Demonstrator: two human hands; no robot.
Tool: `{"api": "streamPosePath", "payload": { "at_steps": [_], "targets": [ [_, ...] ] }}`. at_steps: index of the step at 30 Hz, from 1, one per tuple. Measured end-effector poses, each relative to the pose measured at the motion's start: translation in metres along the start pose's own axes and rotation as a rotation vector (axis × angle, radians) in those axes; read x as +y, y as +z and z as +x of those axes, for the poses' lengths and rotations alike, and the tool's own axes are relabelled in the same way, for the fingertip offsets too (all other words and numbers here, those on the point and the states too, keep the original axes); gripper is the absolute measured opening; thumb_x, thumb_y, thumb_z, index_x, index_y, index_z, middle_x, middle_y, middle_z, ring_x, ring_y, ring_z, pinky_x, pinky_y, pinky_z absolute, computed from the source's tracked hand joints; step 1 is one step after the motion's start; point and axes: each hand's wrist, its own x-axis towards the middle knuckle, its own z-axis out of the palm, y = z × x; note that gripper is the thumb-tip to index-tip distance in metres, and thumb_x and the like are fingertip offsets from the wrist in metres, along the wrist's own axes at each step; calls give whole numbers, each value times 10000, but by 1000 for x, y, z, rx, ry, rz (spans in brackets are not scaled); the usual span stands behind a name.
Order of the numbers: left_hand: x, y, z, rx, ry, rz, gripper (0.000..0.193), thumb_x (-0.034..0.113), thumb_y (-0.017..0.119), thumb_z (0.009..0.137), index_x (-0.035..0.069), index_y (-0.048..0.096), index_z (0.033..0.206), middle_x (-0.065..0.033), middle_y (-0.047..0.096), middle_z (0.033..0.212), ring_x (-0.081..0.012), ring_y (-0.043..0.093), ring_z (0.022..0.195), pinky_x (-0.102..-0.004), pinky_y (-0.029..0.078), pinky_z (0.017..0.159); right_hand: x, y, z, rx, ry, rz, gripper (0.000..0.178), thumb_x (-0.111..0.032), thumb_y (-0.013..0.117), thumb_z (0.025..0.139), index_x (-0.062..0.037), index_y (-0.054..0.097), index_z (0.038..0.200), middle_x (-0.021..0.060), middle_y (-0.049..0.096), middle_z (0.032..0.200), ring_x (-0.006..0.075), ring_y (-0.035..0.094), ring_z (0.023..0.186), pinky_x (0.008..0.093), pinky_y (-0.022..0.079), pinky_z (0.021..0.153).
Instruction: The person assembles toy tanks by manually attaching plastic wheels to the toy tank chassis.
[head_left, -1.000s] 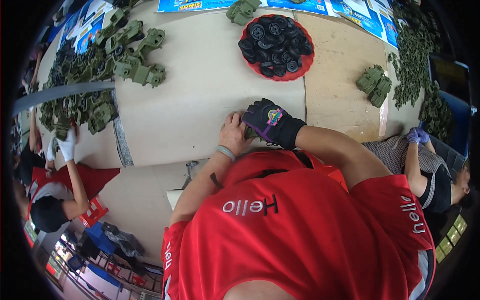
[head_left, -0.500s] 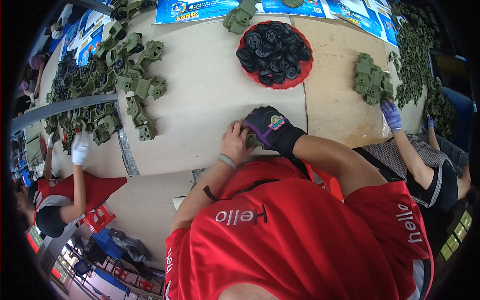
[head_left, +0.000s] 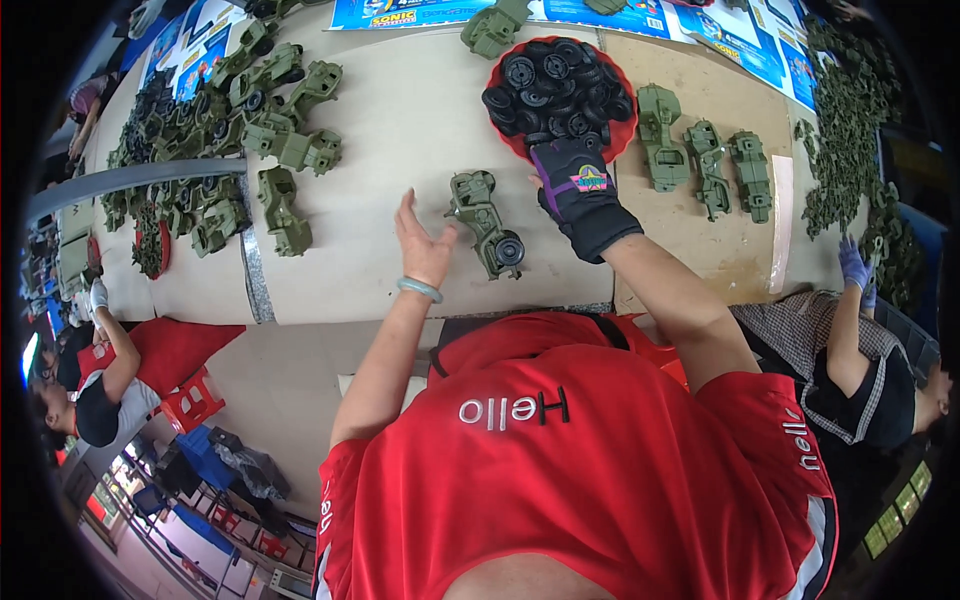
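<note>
Near the middle of the table (head_left: pixel 380 130), an olive-green toy vehicle (head_left: pixel 485 222) lies at a slant, free of both hands. I see one black wheel (head_left: pixel 510 247) on its near end; its moulded body narrows at the waist and looks recessed toward the far end. The hands are apart: the bare left hand (head_left: pixel 425 250) is spread just beside the vehicle, holding nothing, while the gloved right hand (head_left: pixel 583 195) is at the near rim of a red bowl (head_left: pixel 626 130) heaped with loose wheels (head_left: pixel 560 85). Its fingertips are hidden, so I can't make out whether they grip one. I'd judge this to be the wheel-fetching step; next calls for separating a single wheel, with the vehicle steadied.
</note>
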Motion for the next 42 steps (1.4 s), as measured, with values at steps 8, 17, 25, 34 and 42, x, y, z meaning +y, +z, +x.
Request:
{"api": "streamPosePath", "payload": {
  "at_steps": [8,17,25,34,42],
  "targets": [
    [52,71,-41,8,-256,-322,1212,376,930,748,-12,169,1608,-294,547,1329,-420,566,1221,-475,456,1087,13,-3,7,-170,10,7,425,-142,735,829,-108,660,1246,184,701,1173,401,661,1129,545,476,1017],
    [42,50,-64,-243,-227,-34,1142,295,838,781,75,126,1647,-287,627,1177,-420,637,1085,-479,525,972,-1,7,-32,-132,329,933,214,-150,738,957,-52,695,1142,53,708,987,160,657,892,318,529,792],
    [46,56,-66,-200,-83,203,1157,306,807,785,21,88,1645,-309,637,1187,-460,648,1095,-504,536,968,-34,14,-38,-264,496,1253,231,-177,738,967,-33,695,1141,55,713,1019,140,667,907,299,557,747],
    [45,54,-64,-218,-97,127,1133,340,770,811,43,75,1655,-352,610,1270,-490,640,1146,-503,528,1004,-41,52,-44,-114,354,868,236,-164,740,932,-10,687,1101,125,727,989,225,693,828,373,557,753],
    [30,28,-51,-368,17,128,1157,319,814,768,-11,120,1632,-313,618,1232,-468,617,1154,-502,494,1044,-51,13,0,173,-121,417,268,-96,701,820,-54,710,1085,169,697,991,359,671,910,471,538,829]
  ]
}}
